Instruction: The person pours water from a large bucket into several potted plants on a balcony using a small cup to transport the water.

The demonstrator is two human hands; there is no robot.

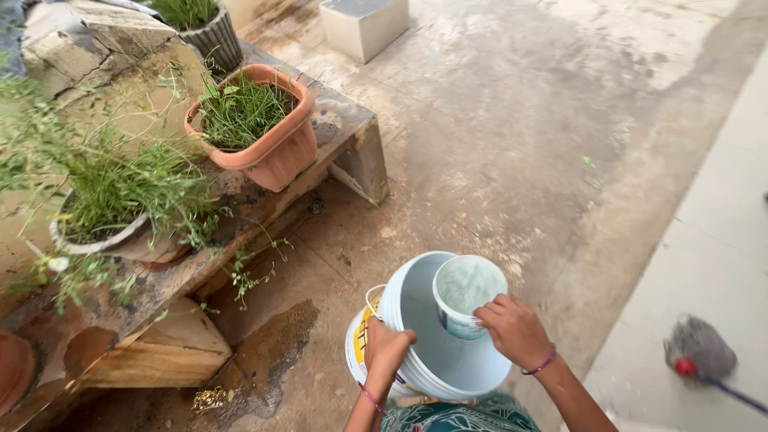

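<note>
My left hand (pixel 386 350) grips the near rim of a white plastic bucket (pixel 424 336) tilted toward me, its pale inside showing. My right hand (pixel 514 330) holds a small white cup (pixel 467 294) by its rim over the bucket's mouth; the cup holds cloudy water. A thin band circles each wrist. Both hands are at the bottom centre of the head view, above a patterned green cloth (pixel 460 418).
A concrete bench (pixel 352 132) on the left carries a terracotta pot (pixel 276 148) of grass, a white pot (pixel 92 240) of wispy plants and a ribbed grey pot (pixel 212 36). A wet patch (pixel 276 344) darkens the floor below. A mop (pixel 700 352) lies at right; a concrete block (pixel 364 24) stands beyond.
</note>
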